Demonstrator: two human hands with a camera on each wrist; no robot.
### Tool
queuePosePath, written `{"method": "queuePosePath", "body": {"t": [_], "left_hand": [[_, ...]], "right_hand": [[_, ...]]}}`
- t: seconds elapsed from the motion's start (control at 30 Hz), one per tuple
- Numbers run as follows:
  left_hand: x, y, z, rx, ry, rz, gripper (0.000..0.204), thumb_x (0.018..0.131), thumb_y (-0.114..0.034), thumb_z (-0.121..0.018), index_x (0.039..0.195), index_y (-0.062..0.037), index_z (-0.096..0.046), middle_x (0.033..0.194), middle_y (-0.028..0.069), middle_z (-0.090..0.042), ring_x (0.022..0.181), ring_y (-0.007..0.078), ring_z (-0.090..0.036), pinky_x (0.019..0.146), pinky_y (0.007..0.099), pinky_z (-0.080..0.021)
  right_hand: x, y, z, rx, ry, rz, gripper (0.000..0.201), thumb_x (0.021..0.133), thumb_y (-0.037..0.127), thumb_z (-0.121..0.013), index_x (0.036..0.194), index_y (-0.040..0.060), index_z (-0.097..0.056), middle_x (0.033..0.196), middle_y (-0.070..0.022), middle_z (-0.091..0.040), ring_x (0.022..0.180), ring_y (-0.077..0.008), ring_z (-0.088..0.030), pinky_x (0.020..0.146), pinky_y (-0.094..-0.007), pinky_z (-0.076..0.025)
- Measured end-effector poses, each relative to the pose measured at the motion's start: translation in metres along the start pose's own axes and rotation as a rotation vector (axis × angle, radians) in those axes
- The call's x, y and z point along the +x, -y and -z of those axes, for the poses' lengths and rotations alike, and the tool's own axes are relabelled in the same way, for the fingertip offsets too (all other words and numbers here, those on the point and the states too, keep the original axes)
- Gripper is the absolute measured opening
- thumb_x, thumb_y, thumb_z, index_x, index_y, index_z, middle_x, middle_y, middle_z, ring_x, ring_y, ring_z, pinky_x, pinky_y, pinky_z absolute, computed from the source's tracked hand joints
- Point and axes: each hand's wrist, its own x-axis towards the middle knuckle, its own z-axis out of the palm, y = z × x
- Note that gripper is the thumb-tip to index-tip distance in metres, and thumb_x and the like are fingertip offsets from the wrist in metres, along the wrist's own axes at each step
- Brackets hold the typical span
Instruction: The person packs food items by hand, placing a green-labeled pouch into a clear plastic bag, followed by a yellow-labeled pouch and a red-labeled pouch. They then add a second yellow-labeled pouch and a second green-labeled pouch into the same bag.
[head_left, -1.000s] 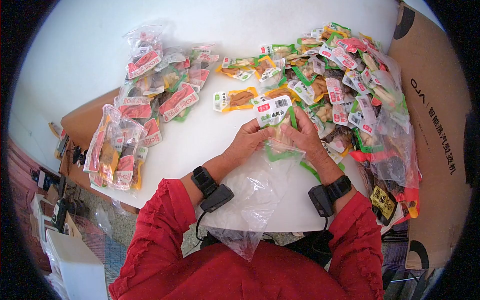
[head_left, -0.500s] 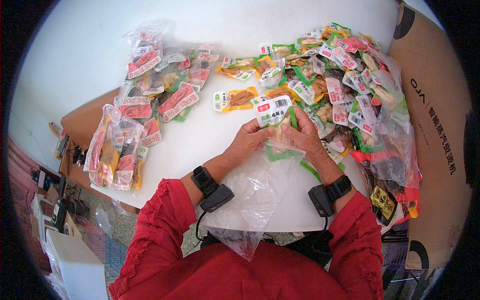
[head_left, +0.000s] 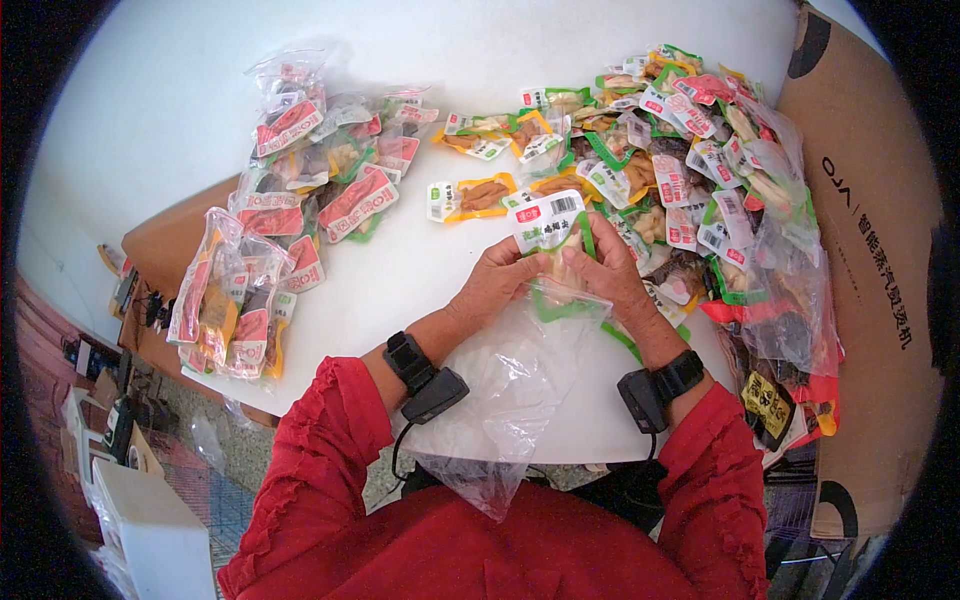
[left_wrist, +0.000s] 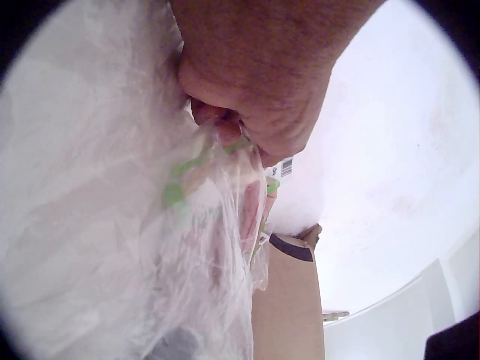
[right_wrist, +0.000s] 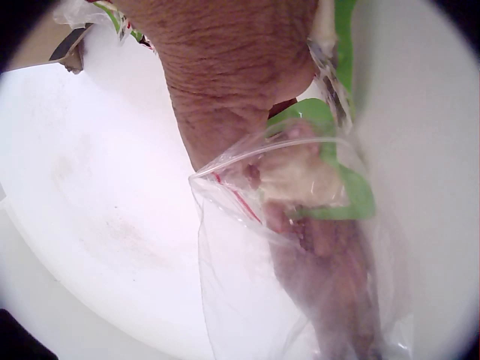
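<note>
In the head view, a green-edged food packet (head_left: 548, 222) with a white label and barcode is held over the table between both hands. My left hand (head_left: 495, 287) grips its left side, thumb across the front. My right hand (head_left: 617, 278) pinches its right side, thumb also on the front. A clear zip bag (head_left: 500, 385) hangs below the hands toward the body, and the packet's lower end overlaps its mouth. The right wrist view shows the bag's red zip line (right_wrist: 238, 199) beside the green packet end (right_wrist: 360, 199). In the left wrist view, clear plastic (left_wrist: 202, 247) hides most of the fingers.
A large heap of loose food packets (head_left: 640, 170) lies at the right, against a cardboard box (head_left: 870, 250). Filled clear bags (head_left: 240, 300) of packets are piled at the left. A yellow-edged packet (head_left: 475, 197) lies just beyond the hands on the white table (head_left: 380, 300).
</note>
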Motion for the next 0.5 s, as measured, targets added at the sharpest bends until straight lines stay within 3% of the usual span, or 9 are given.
{"method": "queuePosePath", "body": {"t": [0.5], "left_hand": [[0.0011, 0.0012, 0.0003, -0.006, 0.000, -0.002, 0.024, 0.085, -0.017, -0.054, 0.107, -0.0085, -0.054, 0.080, -0.0065, -0.057, 0.058, -0.0010, -0.043, 0.047, 0.0146, -0.032]], "right_hand": [[-0.0015, 0.0032, 0.0003, 0.009, 0.010, -0.028, 0.027, 0.080, 0.009, -0.054, 0.105, 0.0034, -0.045, 0.097, -0.0034, -0.051, 0.090, -0.0102, -0.048, 0.081, -0.0253, -0.040]]}}
